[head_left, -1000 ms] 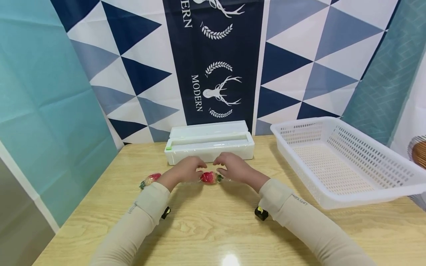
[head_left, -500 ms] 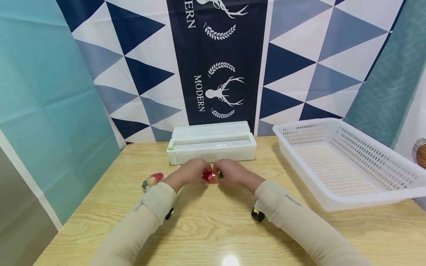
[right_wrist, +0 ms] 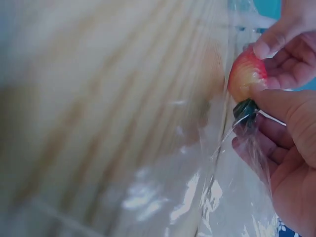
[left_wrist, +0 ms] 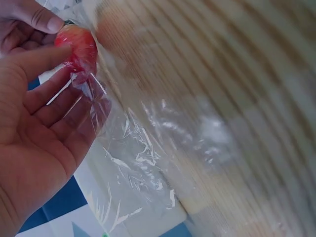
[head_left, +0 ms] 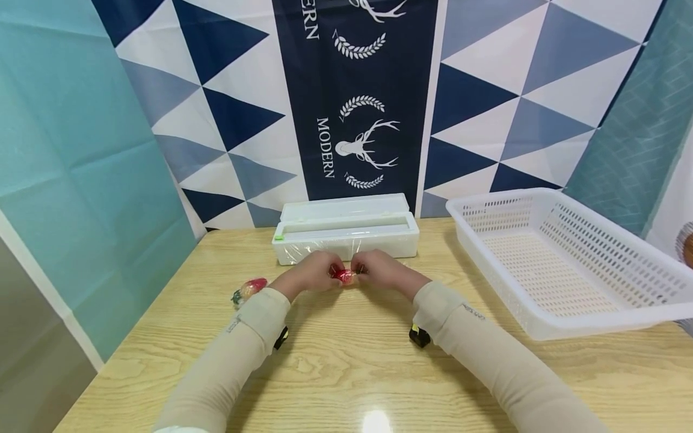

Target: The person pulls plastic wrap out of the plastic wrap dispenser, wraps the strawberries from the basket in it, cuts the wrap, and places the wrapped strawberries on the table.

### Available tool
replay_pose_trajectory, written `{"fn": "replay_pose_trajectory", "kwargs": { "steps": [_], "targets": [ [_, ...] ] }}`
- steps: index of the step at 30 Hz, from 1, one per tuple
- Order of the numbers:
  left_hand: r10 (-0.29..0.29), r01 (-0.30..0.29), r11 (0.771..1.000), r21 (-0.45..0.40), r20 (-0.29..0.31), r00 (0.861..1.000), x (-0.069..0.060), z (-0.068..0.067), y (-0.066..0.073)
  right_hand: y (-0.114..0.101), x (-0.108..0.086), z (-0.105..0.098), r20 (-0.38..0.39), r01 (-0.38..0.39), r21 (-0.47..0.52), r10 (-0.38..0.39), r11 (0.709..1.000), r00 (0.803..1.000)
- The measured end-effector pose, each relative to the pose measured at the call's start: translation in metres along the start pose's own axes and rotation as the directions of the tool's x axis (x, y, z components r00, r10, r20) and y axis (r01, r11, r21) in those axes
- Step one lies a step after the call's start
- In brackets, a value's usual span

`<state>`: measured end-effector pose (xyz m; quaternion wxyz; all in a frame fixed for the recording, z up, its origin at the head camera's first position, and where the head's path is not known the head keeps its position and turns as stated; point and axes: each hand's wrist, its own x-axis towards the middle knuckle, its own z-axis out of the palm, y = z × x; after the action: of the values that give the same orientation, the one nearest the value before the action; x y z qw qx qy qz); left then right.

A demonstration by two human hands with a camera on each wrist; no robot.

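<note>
A red strawberry [head_left: 344, 276] with clear cling film around it is between my hands, in front of the white box. My left hand [head_left: 319, 272] pinches its red end; in the left wrist view my thumb presses on the strawberry [left_wrist: 79, 47] with fingers behind the film. My right hand [head_left: 380, 270] pinches the other end, where a green leafy cap [right_wrist: 245, 111] shows in the right wrist view. Loose cling film [left_wrist: 143, 143] spreads from the strawberry over the table side. Another film-wrapped strawberry [head_left: 250, 290] lies left of my left hand.
A long white box [head_left: 346, 243] with its lid raised stands at the back of the wooden table [head_left: 346, 373]. A white perforated basket [head_left: 503, 288] sits on the right. Patterned cloth [head_left: 357, 72] hangs behind.
My hands have come together from either side and now pinch the strawberry at both ends. Strawberry and hands have shifted slightly up in the view, toward the box.
</note>
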<state>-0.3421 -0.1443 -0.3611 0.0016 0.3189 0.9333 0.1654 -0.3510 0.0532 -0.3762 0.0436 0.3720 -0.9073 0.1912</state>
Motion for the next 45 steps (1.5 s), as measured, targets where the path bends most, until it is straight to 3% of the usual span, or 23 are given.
{"fn": "replay_pose_trajectory", "kwargs": {
  "steps": [6,12,18,25,28,32,36,45],
  "targets": [
    [0.043,-0.04,0.996,0.076,-0.028,0.999,0.009,0.001,-0.005,0.007,0.004,-0.002,-0.012,-0.022,0.005,0.022,1.0,1.0],
    [-0.017,0.015,0.999,-0.037,-0.032,0.999,0.017,0.0,-0.015,0.009,0.008,-0.002,-0.078,-0.072,-0.024,0.07,0.997,0.994],
    [-0.018,0.014,0.996,-0.087,-0.047,0.999,0.02,-0.003,-0.018,0.009,0.014,-0.004,-0.122,-0.082,-0.02,0.079,0.996,0.989],
    [-0.067,0.067,0.998,-0.006,-0.089,0.994,0.022,-0.003,-0.013,0.012,0.021,-0.003,-0.168,-0.105,-0.095,0.088,0.99,0.982],
    [-0.073,0.076,0.997,0.023,-0.112,0.991,0.022,-0.001,-0.011,0.011,0.022,-0.003,-0.148,-0.111,-0.121,0.093,0.986,0.985],
    [-0.096,0.105,0.992,0.066,-0.129,0.987,0.019,0.002,-0.01,0.009,0.014,-0.009,-0.102,-0.139,-0.13,0.126,0.982,0.987],
    [-0.108,0.123,0.987,0.103,-0.139,0.984,0.018,0.004,-0.011,0.013,-0.002,-0.022,-0.109,-0.168,-0.176,0.15,0.97,0.983],
    [-0.07,0.098,0.979,0.181,-0.153,0.986,0.018,0.005,-0.013,0.033,-0.026,-0.036,-0.115,-0.098,-0.217,0.074,0.971,0.991]
  ]
}}
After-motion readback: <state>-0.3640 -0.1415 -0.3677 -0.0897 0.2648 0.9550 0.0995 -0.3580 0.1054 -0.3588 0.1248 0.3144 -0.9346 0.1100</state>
